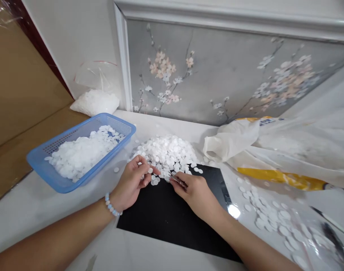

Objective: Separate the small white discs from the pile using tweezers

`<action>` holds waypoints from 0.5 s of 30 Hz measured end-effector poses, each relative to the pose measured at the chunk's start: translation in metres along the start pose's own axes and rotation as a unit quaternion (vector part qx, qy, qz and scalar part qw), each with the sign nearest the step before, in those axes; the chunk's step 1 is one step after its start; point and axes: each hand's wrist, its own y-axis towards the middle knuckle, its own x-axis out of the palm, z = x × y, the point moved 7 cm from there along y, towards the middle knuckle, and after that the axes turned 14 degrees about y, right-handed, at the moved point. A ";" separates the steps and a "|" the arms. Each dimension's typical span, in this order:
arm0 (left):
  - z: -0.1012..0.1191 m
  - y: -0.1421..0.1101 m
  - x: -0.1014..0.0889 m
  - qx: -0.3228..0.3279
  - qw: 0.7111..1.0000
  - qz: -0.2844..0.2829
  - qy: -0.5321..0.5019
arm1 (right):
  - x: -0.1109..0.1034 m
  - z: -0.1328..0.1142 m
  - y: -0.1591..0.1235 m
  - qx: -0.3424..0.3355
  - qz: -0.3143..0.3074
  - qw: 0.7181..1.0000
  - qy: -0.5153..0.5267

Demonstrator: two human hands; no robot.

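Observation:
My left hand [138,177], with a beaded bracelet [112,205] at its wrist, pinches a small white disc [150,170] between thumb and fingers. In my right hand [194,188] is a slim, shiny metal tool [179,181], perhaps tweezers; the fingers hide most of it. Its tip reaches the near edge of a heap of white discs [172,148]. That heap lies just beyond both hands, partly over a black mat [172,218]. A few loose discs lie on the mat beneath my left fingers.
On the left stands a blue basket [54,180] holding many white discs. Behind it sits a clear bag of white pieces [95,102]. A large white-and-yellow plastic bag [279,150] lies at right, with scattered discs [268,214] before it. A framed flower picture [205,71] borders the back.

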 end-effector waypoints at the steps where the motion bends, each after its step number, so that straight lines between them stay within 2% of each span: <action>1: 0.001 -0.001 0.001 -0.004 1.000 -0.009 -0.011 | -0.001 0.001 0.000 0.020 -0.008 0.999 0.024; 5: 0.001 -0.007 0.007 -0.010 0.998 -0.053 0.037 | -0.005 0.008 -0.002 0.079 -0.032 0.994 0.070; 11: 0.000 -0.008 0.014 0.041 0.980 -0.065 0.184 | -0.018 0.022 -0.003 0.137 -0.002 0.980 0.142; 13: 0.002 -0.010 0.013 0.057 0.971 -0.051 0.225 | -0.018 0.023 -0.003 0.146 -0.004 0.967 0.206; 15: 0.005 -0.013 0.012 0.069 0.956 -0.032 0.283 | -0.013 0.025 -0.004 0.180 -0.018 0.940 0.290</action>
